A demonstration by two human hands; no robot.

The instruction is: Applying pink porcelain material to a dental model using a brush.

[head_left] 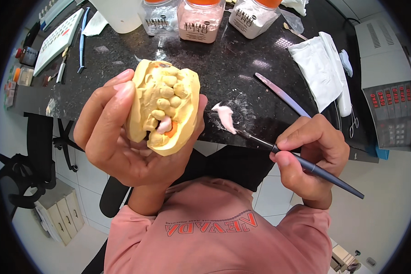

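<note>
My left hand [118, 132] is wrapped round a yellow plaster dental model [189, 98], lifted over the front edge of the bench with its row of teeth facing up. Among those teeth sits one pale pink tooth [165, 125], beside a small orange patch [172, 129]. Between thumb and fingers, my right hand [313, 157] grips a slim brush [313, 166] with a dark handle and a metal neck. The brush tip meets the lower end of a smear of pale pink paste [225, 118] on the dark bench. Some of my left fingers are hidden behind the model.
Orange-lidded powder jars [200, 23] and a translucent cup [118, 13] stand at the back. A second brush handle [281, 93] lies right of the paste. White tissue [317, 68], scissors [353, 124] and a control unit [390, 109] are farther right; a white tray [55, 43] sits left.
</note>
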